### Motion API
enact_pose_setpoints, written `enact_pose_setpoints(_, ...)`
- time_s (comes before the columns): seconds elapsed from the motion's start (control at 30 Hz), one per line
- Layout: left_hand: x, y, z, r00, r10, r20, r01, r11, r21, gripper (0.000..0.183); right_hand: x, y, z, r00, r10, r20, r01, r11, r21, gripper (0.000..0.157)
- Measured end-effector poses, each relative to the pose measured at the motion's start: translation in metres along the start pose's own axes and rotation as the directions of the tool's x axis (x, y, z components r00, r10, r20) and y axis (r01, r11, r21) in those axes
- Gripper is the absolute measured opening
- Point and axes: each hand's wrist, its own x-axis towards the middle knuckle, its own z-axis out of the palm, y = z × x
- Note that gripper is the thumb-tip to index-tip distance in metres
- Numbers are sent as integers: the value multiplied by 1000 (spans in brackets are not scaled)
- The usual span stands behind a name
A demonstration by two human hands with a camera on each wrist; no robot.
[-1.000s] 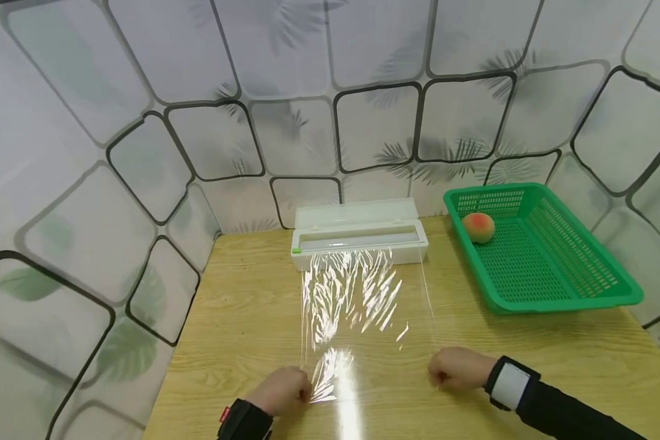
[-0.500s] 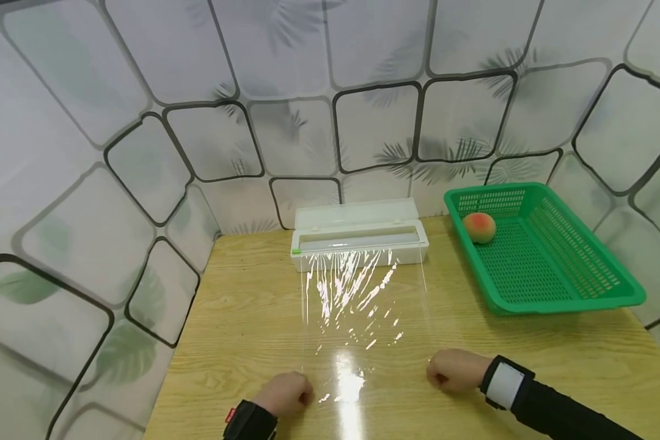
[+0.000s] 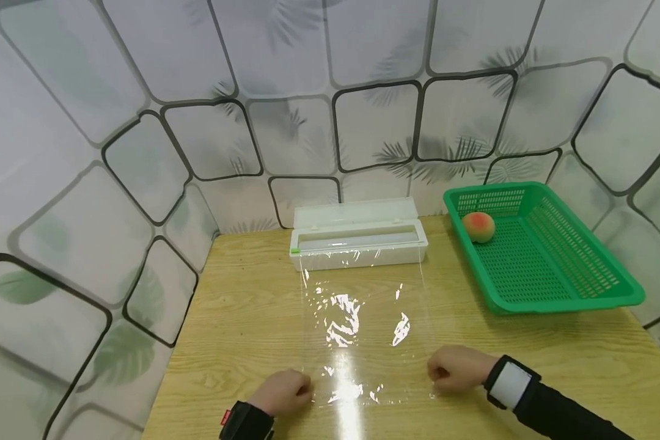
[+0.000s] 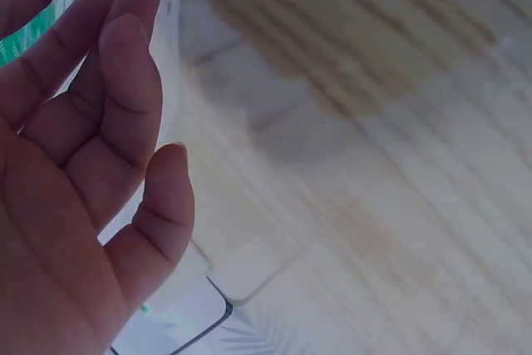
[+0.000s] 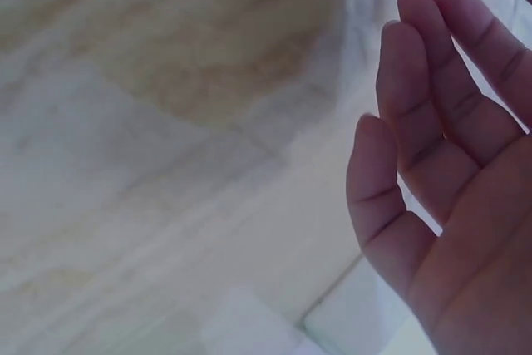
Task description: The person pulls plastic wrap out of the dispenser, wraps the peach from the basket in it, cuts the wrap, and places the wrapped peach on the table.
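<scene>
Clear film [image 3: 343, 321] lengthwise out from box [image 3: 360, 227]

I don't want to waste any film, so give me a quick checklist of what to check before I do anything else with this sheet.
1. Film spread between the hands: ok. The clear film reaches from the white dispenser towards the left hand and right hand.
2. Firm pinch on both corners: cannot tell. The head view hides the fingertips, and the wrist views don't settle it.
3. Lid up: ok. The lid stands raised behind the slot.
4. Sheet cut free: not ok. It runs unbroken to the dispenser.
5. Peach clear of the film: ok. The peach sits in the green basket.
</scene>
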Motion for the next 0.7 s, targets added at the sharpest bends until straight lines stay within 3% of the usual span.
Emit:
enact_pose_setpoints(0.2, 4, -3, -8, 998, -38, -40, 36, 998, -45, 25, 2, 1, -16, 985, -56, -160, 42, 995, -89, 22)
enact_pose_setpoints(0.5, 14, -8, -26, 985, -110, -129, 91, 985, -146, 13, 8, 4, -42, 931, -89, -354, 21, 982, -190, 11)
enact_pose_setpoints(0.7, 29, -3, -37, 975, -134, -177, 99, 976, -194, 8, 5, -5, -57, 899, -34, -436, -54, 981, -187, 23)
